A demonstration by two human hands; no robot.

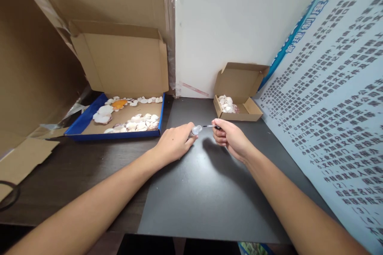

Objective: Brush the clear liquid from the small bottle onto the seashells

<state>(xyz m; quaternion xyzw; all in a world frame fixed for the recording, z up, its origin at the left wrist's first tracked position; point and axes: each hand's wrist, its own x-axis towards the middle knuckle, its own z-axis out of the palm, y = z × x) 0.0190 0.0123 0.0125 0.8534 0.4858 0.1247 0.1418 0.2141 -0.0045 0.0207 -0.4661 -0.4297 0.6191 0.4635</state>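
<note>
My left hand [176,139] is closed around a small clear bottle [196,129], its open neck tilted to the right. Between the fingers of my right hand [229,135] is a small applicator brush [209,126] with a thin clear stem and a dark tip, pointing left at the bottle's mouth. A short gap separates the brush tip from the bottle. Most of the bottle's body and the brush's handle are hidden by my fingers. Both hands are above a dark grey mat [191,195].
At the left, an open blue-edged cardboard box [115,136] holds many white shells [142,123] and an orange shell [119,104]. A smaller open carton [239,116] with white shells [226,103] stands behind my right hand. A printed board [335,99] borders the right side; cardboard walls stand left.
</note>
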